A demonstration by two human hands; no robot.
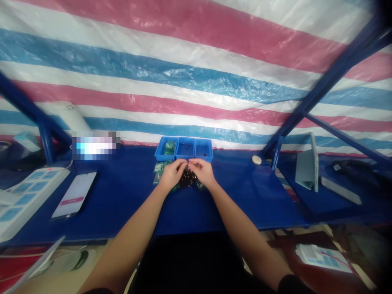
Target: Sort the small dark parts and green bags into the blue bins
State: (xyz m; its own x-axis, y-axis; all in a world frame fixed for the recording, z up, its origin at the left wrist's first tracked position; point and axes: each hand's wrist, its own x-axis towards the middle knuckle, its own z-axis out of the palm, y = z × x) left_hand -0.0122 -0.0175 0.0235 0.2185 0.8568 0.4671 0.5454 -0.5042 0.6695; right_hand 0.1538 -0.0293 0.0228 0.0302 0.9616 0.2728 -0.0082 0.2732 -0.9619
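My left hand (174, 173) and my right hand (202, 170) meet fingertip to fingertip just in front of three blue bins. Both are closed in a pinch, and what they hold is too small to make out. Under them lies a pile of small dark parts (187, 179) with brassy glints. Small green-tinted bags (158, 171) lie beside my left hand. The left bin (158, 155) has green-tinted bagged stuff in it. A few dark bits lie in the middle bin (184, 155) and in the right bin (204, 154).
On the blue table (128, 196), a phone (75, 194) and a white power strip (33, 196) lie at the left. A round pale object (256, 159) sits at the right, near blue frame bars (277, 153). A tablet in a stand case (308, 163) stands farther right. Striped sheeting (196, 81) hangs behind.
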